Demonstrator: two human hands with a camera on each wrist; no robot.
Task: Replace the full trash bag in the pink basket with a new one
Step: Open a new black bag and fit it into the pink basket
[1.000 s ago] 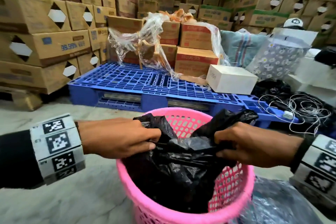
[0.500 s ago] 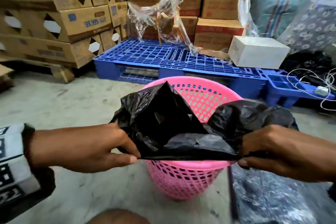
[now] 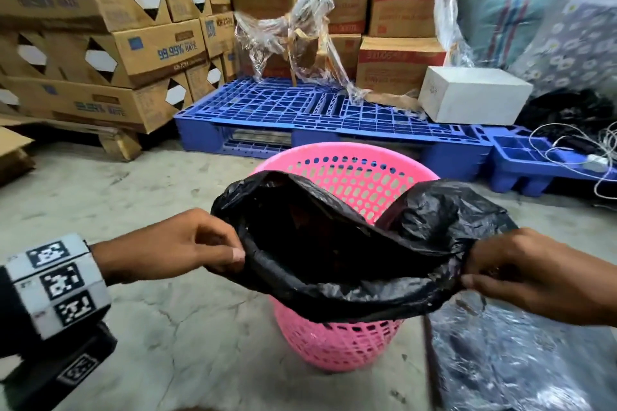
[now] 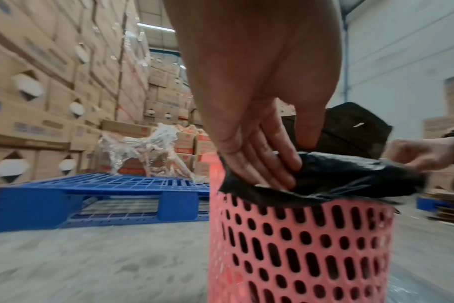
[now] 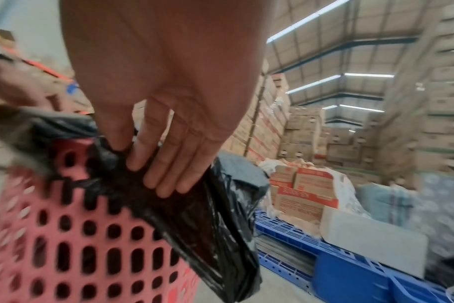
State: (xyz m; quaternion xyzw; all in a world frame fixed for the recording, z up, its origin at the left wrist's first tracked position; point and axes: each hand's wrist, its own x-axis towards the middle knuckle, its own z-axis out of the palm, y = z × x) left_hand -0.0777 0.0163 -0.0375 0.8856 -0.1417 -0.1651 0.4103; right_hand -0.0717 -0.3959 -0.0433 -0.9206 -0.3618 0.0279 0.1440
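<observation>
A pink perforated basket (image 3: 337, 340) stands on the concrete floor in front of me. Over its near rim a black trash bag (image 3: 337, 264) is spread with its mouth held wide. My left hand (image 3: 217, 250) pinches the bag's left edge between thumb and fingers, seen close in the left wrist view (image 4: 280, 164) above the basket (image 4: 298, 246). My right hand (image 3: 474, 274) pinches the right edge; the right wrist view shows its fingers (image 5: 153, 170) on the bag (image 5: 208, 215) beside the basket (image 5: 78, 235). The bag's bottom is hidden.
A blue plastic pallet (image 3: 300, 113) lies just behind the basket, carrying cartons, torn clear wrap (image 3: 300, 27) and a white box (image 3: 474, 93). Stacked cardboard boxes (image 3: 100, 43) fill the left. A shiny dark plastic sheet (image 3: 507, 357) lies on the floor at right; white cables (image 3: 584, 157) lie far right.
The view has pulled back and up from the basket. Both hands have drawn the bag's mouth apart and toward me, so the opening now gapes over the near rim.
</observation>
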